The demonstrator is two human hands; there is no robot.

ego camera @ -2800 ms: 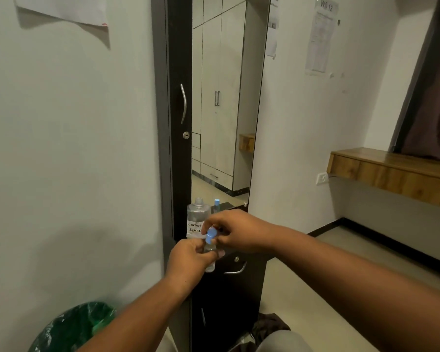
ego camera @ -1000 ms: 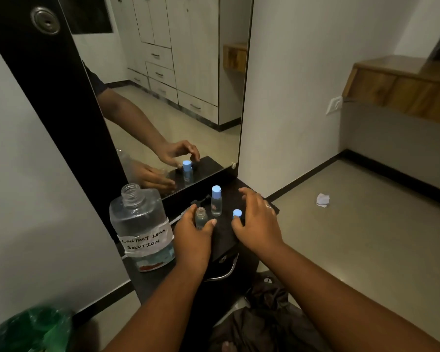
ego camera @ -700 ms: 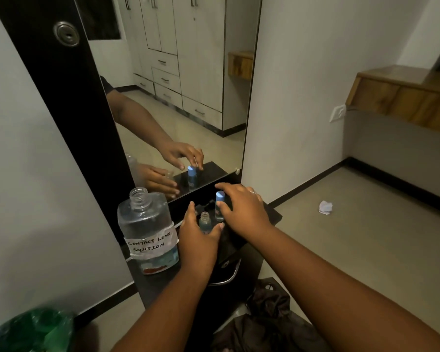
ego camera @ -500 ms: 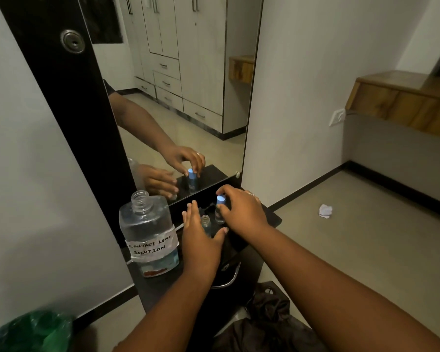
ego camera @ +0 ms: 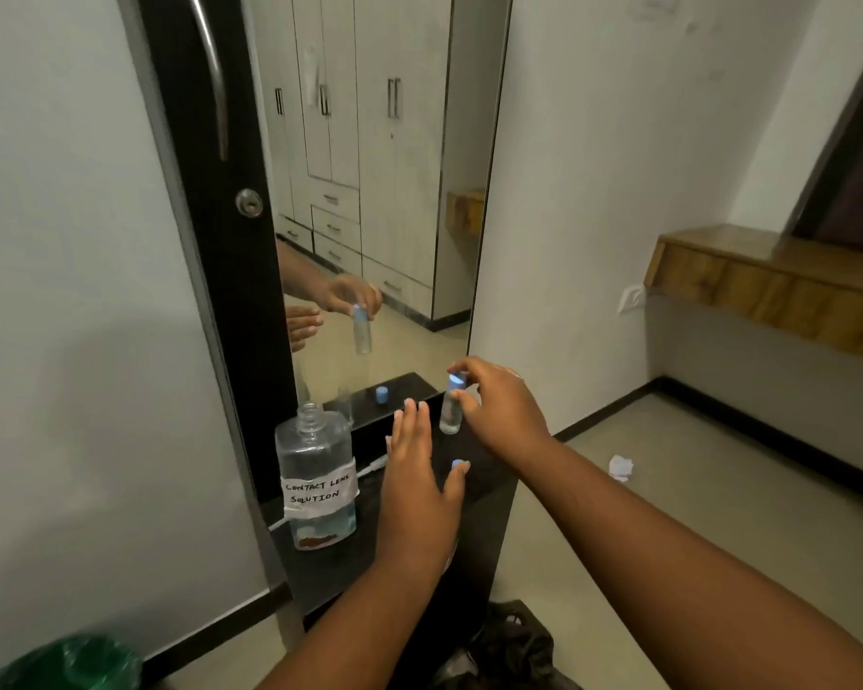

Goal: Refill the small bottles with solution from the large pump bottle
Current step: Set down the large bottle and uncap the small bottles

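Note:
The large clear bottle (ego camera: pixel 315 475), labelled "contact lens solution", stands with an uncovered neck at the left of the black shelf (ego camera: pixel 489 495); a little liquid sits at its bottom. My right hand (ego camera: pixel 499 415) pinches a small clear bottle with a blue cap (ego camera: pixel 451 409) by its top and holds it just above the shelf. My left hand (ego camera: pixel 414 490) hovers flat with fingers apart between the two bottles and holds nothing. A loose blue cap (ego camera: pixel 459 464) lies by my left thumb. The mirror shows a small uncapped bottle that my left hand hides.
A tall mirror (ego camera: pixel 384 191) with a black frame rises behind the shelf. A green bin (ego camera: pixel 71 664) stands at the lower left and a dark bag (ego camera: pixel 509 644) lies on the floor below. A wooden ledge (ego camera: pixel 768 286) is on the right wall, crumpled paper (ego camera: pixel 620 466) on the floor.
My right hand has lifted the capped small bottle off the shelf. My left hand has let go of the uncapped small bottle and opened flat. The view has tilted upward.

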